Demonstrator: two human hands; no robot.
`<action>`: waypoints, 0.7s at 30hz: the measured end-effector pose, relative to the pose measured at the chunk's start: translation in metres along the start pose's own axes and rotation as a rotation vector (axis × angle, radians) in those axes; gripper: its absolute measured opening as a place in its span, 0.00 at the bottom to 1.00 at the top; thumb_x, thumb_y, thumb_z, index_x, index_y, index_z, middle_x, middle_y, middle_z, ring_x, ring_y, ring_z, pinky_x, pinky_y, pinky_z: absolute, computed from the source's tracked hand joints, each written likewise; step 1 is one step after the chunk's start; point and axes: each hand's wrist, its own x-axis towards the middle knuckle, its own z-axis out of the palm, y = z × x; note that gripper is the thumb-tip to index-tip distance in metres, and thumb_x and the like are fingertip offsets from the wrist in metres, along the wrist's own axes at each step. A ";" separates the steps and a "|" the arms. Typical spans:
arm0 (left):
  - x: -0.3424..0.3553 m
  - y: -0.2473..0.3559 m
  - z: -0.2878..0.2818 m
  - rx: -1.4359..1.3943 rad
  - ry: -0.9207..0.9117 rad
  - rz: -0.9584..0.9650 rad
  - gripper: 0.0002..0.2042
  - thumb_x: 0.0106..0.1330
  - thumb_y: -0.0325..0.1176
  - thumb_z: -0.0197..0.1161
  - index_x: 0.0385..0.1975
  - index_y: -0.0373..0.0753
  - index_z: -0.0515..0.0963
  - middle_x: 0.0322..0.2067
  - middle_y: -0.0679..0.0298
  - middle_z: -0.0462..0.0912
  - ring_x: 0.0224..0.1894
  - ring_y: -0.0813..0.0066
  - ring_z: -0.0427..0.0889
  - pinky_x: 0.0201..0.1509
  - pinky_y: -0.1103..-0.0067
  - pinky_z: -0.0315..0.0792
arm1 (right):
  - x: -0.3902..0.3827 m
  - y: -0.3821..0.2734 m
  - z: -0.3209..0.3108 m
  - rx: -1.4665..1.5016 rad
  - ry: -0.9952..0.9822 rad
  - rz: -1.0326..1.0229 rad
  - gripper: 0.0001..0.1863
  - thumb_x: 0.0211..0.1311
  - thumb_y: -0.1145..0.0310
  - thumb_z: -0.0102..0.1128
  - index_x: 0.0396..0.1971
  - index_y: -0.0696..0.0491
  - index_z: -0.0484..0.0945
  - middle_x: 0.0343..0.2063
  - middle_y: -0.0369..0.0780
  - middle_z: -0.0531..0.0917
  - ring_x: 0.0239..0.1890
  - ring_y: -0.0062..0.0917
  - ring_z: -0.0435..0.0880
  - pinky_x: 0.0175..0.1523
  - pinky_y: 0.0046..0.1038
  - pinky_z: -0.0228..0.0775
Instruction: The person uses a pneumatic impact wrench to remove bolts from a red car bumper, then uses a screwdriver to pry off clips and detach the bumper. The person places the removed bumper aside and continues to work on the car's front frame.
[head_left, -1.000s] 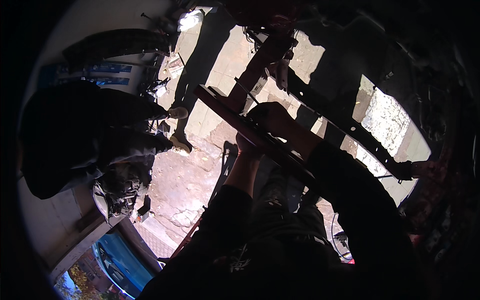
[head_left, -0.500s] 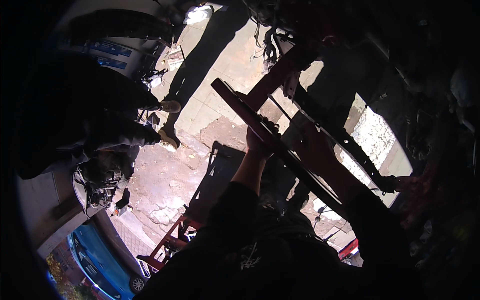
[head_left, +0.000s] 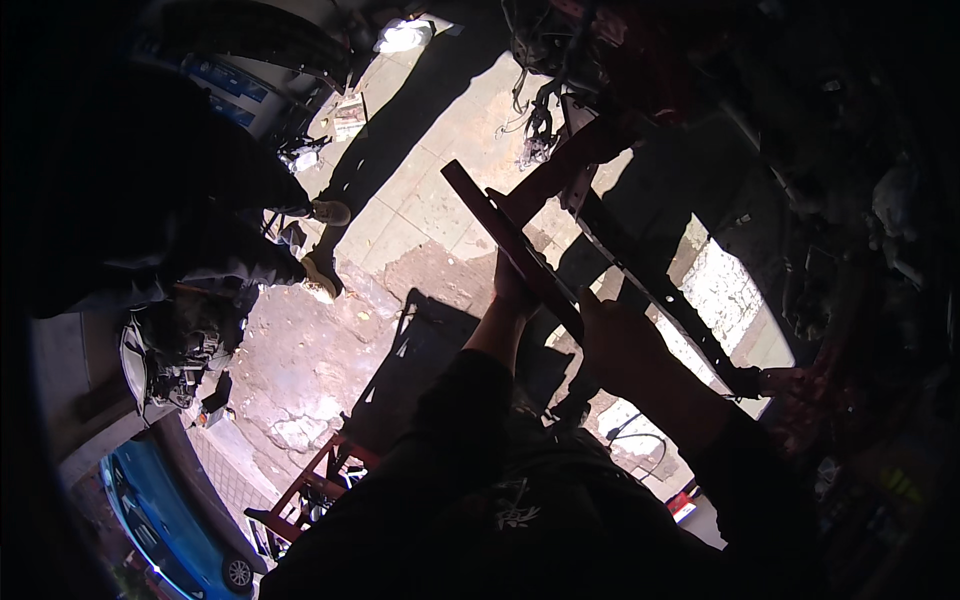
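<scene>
Head view: the long, straight, dark-red metal bar crosses the frame's centre, its long axis slanting from upper left to lower right. The left hand meets its lower-left side; the right hand, apart, is nearer its lower-right end. Shadow obscures both grips.

Exposed wiring and red beams suggest a workshop

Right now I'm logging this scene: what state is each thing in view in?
Bar, slanted, raised above the floor
Left hand, against the bar, fingers mostly hidden
Right hand, at the bar's lower end, grip unclear
Floor, part sunlit, part shadowed
Co-worker's shoes, on the floor
Car, partly visible
</scene>
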 end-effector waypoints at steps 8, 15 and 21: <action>0.008 0.006 -0.007 -0.028 0.104 -0.047 0.23 0.77 0.62 0.50 0.29 0.51 0.77 0.20 0.61 0.79 0.23 0.54 0.78 0.32 0.58 0.74 | 0.009 -0.063 0.028 -0.214 0.142 -0.074 0.33 0.71 0.72 0.58 0.66 0.82 0.61 0.36 0.58 0.87 0.35 0.46 0.93 0.39 0.39 0.88; 0.013 0.001 -0.028 0.008 0.106 0.066 0.23 0.77 0.64 0.49 0.34 0.53 0.79 0.21 0.61 0.79 0.20 0.53 0.77 0.31 0.59 0.76 | 0.022 -0.077 0.068 0.070 0.094 0.144 0.39 0.72 0.67 0.56 0.73 0.77 0.55 0.38 0.60 0.87 0.39 0.53 0.92 0.44 0.53 0.86; 0.015 0.002 -0.004 0.014 0.084 0.179 0.13 0.79 0.54 0.54 0.44 0.54 0.76 0.25 0.72 0.77 0.25 0.64 0.80 0.35 0.59 0.79 | 0.033 -0.044 -0.052 -0.041 -0.209 0.076 0.38 0.65 0.72 0.62 0.72 0.71 0.62 0.40 0.59 0.88 0.42 0.50 0.93 0.47 0.47 0.87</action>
